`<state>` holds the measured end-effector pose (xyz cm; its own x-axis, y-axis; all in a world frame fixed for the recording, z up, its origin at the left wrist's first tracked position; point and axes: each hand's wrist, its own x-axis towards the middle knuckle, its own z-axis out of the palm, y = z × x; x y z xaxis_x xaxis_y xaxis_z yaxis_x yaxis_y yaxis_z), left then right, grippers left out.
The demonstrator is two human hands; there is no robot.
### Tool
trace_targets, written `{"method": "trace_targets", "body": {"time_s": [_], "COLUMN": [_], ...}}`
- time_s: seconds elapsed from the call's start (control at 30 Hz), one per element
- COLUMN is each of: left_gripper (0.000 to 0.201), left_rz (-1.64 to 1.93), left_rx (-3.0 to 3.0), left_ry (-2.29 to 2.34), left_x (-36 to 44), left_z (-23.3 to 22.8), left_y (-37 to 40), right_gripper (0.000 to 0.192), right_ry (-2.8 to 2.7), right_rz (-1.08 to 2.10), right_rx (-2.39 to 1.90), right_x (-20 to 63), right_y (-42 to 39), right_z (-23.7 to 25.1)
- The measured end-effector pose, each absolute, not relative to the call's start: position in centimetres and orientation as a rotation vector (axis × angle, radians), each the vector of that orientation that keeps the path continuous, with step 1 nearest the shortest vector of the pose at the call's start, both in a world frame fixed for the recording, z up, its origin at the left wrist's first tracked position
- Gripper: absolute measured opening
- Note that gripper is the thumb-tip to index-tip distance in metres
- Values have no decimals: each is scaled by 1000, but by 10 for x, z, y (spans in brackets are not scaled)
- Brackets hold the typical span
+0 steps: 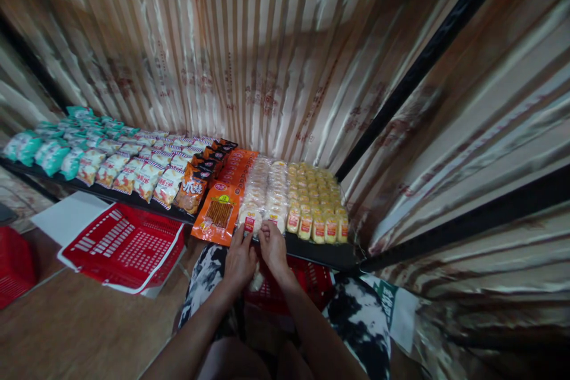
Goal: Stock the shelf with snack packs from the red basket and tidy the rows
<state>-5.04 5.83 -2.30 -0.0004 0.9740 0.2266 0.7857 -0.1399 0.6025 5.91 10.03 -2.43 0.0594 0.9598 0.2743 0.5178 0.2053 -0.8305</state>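
Note:
My left hand (pixel 239 259) and my right hand (pixel 272 247) meet at the front edge of a low black shelf (pixel 320 254). Their fingertips touch the front packets of the pale round-cake rows (pixel 262 190). Whether either hand grips a packet is unclear. Left of those rows lie orange snack-stick packets (pixel 219 214). To the right stand rows of small yellow packets (pixel 316 202).
Further left the shelf carries several rows of orange-white packets (pixel 133 175) and teal packets (pixel 48 151). A red plastic basket (pixel 127 246) lies on the floor at left, another red basket (pixel 307 288) sits between my knees. Striped curtains (pixel 267 53) back the shelf.

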Motion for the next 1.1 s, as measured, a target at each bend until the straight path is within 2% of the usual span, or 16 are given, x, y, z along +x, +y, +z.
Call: {"method": "trace_targets", "body": {"time_s": [0.27,0.53,1.1], "left_gripper": [48,44,45], "left_rz": [971,1003,1021], "left_rx": [1997,2051,2140], "left_ry": [1847,1873,1889], "left_x": [-50,-48,-46], "left_z": [-28,-33,-30], "left_y": [62,59,58], "right_gripper": [29,32,35], "right_ry": [-1567,-1660,-1707], "right_rz": [613,260,221], "right_rx": [-1397,-1502,-1474], "right_x": [59,75,84], "right_y": [98,89,90], "right_z": [-26,-27,-33]}}
